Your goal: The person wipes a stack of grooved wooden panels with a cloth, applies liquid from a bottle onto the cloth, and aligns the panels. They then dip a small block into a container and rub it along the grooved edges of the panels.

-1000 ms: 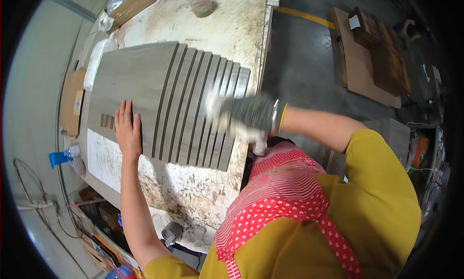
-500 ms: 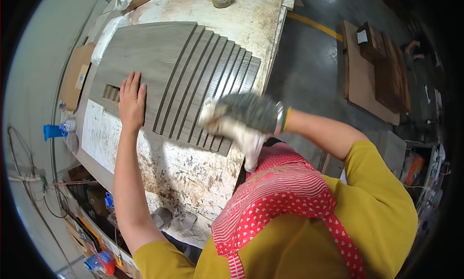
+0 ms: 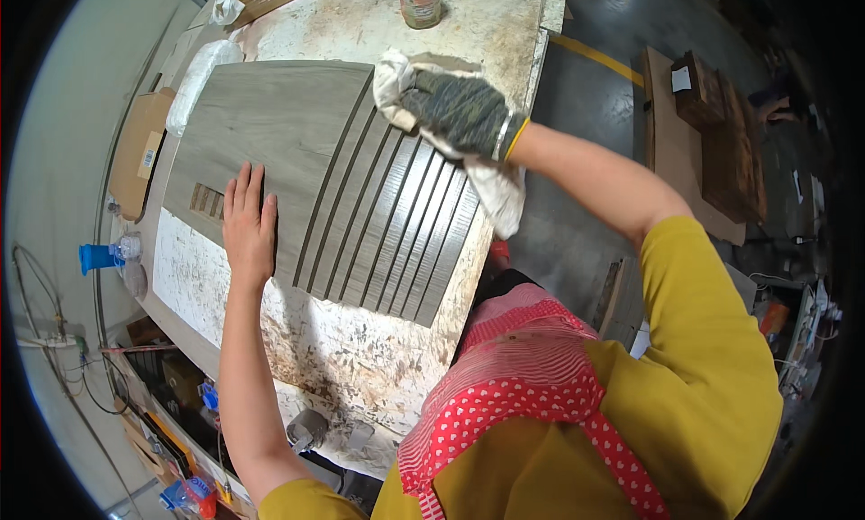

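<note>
Several grey wood-grain boards lie stacked on the worktable, their right ends stepped like stairs. My bare left hand rests flat on the top board near its front edge, fingers stretched out, beside a small block with striped wood grain. In a dark grey work glove, my right hand is closed on a white cloth at the far right corner of the stepped ends. Part of the cloth bunches out past my fingers on the left, and the rest hangs down toward the table's right edge.
A can-like container stands at the table's far side. A plastic-wrapped bundle and a cardboard piece lie left of the boards. A roll of tape sits near my left forearm. Brown boxes stand on the floor at right.
My right hand has moved with the cloth from the near part of the stepped ends to their far corner. My left hand stays on the top board.
</note>
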The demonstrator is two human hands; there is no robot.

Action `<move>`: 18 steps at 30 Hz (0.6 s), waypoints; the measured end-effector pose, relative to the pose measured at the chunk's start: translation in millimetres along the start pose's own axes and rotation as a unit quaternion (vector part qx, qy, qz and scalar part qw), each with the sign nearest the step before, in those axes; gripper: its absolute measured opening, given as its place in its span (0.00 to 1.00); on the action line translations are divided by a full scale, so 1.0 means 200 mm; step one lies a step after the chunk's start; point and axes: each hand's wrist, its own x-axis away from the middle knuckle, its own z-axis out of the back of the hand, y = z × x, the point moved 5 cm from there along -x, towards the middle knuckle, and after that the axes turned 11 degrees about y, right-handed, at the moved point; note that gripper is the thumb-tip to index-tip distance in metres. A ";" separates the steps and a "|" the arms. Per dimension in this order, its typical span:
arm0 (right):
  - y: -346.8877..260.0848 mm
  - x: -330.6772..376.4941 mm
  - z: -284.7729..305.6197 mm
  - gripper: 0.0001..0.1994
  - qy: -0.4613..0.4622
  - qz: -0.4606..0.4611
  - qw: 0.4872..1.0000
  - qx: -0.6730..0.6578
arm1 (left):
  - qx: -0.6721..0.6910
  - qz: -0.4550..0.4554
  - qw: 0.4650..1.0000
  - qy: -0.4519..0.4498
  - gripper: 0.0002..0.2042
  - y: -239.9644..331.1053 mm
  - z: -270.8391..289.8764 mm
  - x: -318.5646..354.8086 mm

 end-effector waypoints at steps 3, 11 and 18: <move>0.18 -0.02 0.05 0.15 0.028 0.046 0.998 0.045 | 0.000 -0.001 1.000 0.007 0.23 0.01 0.00 -0.02; 0.28 0.02 0.12 0.13 0.097 -0.037 0.992 0.072 | 0.001 -0.007 1.000 -0.002 0.23 0.03 0.00 -0.03; 0.46 0.00 0.09 0.14 -0.152 -0.114 0.980 0.058 | -0.005 -0.007 1.000 -0.010 0.23 0.03 -0.01 0.01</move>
